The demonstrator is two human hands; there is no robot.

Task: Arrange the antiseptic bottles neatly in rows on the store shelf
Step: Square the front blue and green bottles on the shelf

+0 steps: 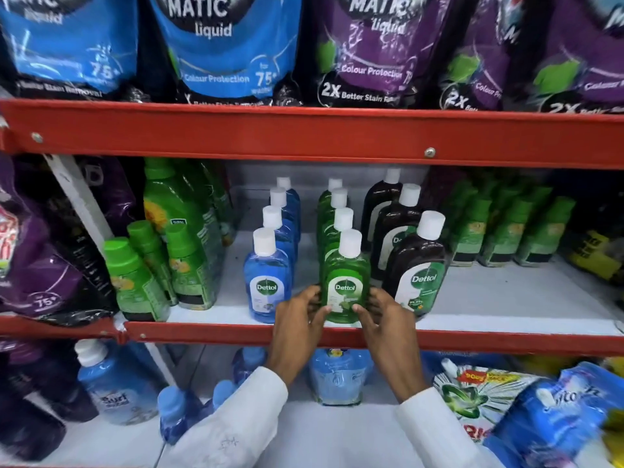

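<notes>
Head view is showing the left hand [299,315] and right hand [385,315] clasping the front green bottle [345,282], fingers [359,310] clamped around its lower sides.

Occluded, cropped and illegible regions of the shelf view.

The green front bottle [345,275] has its lower sides covered by the fingers of the left hand [299,320] and right hand [388,319]; bottles behind it show little but their caps. The detergent pouches [216,45] on the top tier are cut off by the upper edge. The fine print on the dark bottle [418,265] is too small to read. The blue packs [557,413] at lower right are blurred and cropped.
</notes>
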